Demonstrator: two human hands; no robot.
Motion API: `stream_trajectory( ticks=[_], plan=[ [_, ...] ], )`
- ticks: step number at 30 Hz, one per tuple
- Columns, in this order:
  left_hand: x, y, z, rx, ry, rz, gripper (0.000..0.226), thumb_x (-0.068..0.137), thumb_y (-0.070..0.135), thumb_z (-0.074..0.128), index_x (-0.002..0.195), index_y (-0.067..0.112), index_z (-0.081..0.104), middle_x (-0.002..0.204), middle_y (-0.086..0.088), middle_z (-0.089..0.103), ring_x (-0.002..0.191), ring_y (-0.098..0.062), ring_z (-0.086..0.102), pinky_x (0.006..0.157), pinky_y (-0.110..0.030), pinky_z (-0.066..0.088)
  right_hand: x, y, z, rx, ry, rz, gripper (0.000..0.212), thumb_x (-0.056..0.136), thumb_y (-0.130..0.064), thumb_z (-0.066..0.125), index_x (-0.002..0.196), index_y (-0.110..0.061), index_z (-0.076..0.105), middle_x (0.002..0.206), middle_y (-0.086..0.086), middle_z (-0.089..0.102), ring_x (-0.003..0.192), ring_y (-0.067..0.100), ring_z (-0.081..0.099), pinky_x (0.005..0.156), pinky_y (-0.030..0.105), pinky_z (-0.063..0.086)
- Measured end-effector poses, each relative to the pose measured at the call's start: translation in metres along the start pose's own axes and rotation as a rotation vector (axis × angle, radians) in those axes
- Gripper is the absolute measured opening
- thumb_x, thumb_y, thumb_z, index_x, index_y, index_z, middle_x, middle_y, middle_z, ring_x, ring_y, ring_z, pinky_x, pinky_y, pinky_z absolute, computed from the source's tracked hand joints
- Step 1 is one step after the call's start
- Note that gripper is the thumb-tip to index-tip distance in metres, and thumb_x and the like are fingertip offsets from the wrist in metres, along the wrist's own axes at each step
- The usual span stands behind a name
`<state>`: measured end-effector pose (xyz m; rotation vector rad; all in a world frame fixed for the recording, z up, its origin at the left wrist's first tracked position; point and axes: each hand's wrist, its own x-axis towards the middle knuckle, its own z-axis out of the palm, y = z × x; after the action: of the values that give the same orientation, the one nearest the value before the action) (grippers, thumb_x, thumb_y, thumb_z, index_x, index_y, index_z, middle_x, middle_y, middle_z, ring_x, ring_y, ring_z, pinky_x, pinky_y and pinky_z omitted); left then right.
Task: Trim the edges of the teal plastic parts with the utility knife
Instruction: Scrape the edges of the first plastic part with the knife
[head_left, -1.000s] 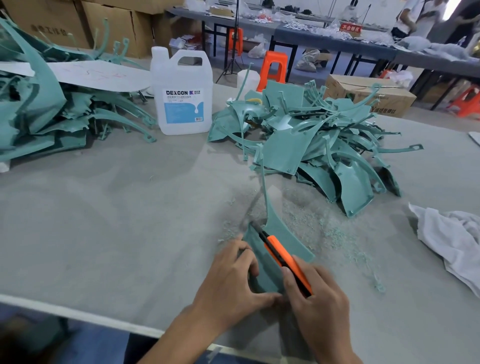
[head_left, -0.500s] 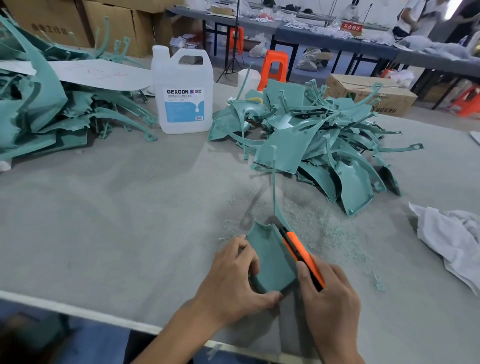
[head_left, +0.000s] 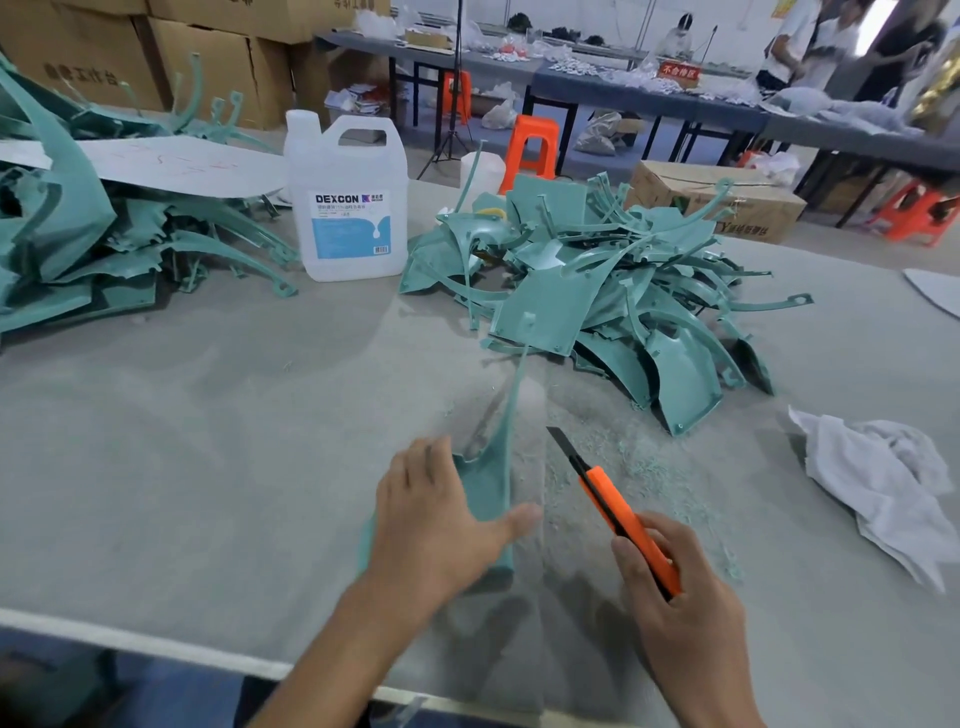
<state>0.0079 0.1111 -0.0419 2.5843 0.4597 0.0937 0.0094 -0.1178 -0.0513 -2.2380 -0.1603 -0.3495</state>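
Left hand: I saw my left hand (head_left: 431, 525) gripping a teal part (head_left: 485, 483), fingers bent over its left edge and the thumb stretched across its near end toward 3 o'clock.
Teal part: it stood on edge on the table (head_left: 208, 441) at about 6 o'clock in my view, its thin curved arm rising toward 12 o'clock.
Right hand: my right hand (head_left: 680, 613) was wrapped round the orange handle of the utility knife (head_left: 618, 514), at 3 o'clock from the left hand.
Knife: the blade was extended and pointed toward 11 o'clock; it was near the part but clear of it.
Shavings: teal shavings (head_left: 639, 467) lay scattered on the table around the blade, from 12 to 3 o'clock of the right hand.
Cloth: a crumpled white cloth (head_left: 883, 478) lay at 3 o'clock, well apart from the knife.
Heaps: a heap of teal parts (head_left: 597, 291) sat at 1 o'clock, and a second heap (head_left: 67, 234) at 10 o'clock.
Jug: a white jug (head_left: 348, 208) labelled DEXCON stood upright between the two heaps, at 11 o'clock.
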Motion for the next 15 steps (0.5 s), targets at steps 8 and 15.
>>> stream_trajectory(
  ticks=[8,15],
  plan=[
    [0.013,-0.013,0.017,0.229,-0.036,0.229,0.116,0.054,0.091,0.036,0.153,0.032,0.02,0.156,0.007,0.018,0.141,-0.021,0.019,0.113,-0.042,0.023,0.002,-0.001,-0.011,-0.138,-0.105,-0.042,0.032,0.088,-0.043,0.066,0.115,-0.058,0.058,0.068,-0.019,0.065,0.063,0.004,0.062,0.055,0.014,0.043],
    [0.011,-0.015,0.016,0.24,-0.062,0.153,0.118,0.052,0.097,0.034,0.154,0.043,0.011,0.158,-0.006,0.016,0.142,-0.027,0.022,0.116,-0.042,0.02,0.011,-0.022,-0.022,-0.305,-0.109,-0.197,0.043,0.084,-0.028,0.077,0.125,-0.038,0.069,0.068,-0.019,0.064,0.055,0.014,0.063,0.044,0.023,0.045]
  ],
)
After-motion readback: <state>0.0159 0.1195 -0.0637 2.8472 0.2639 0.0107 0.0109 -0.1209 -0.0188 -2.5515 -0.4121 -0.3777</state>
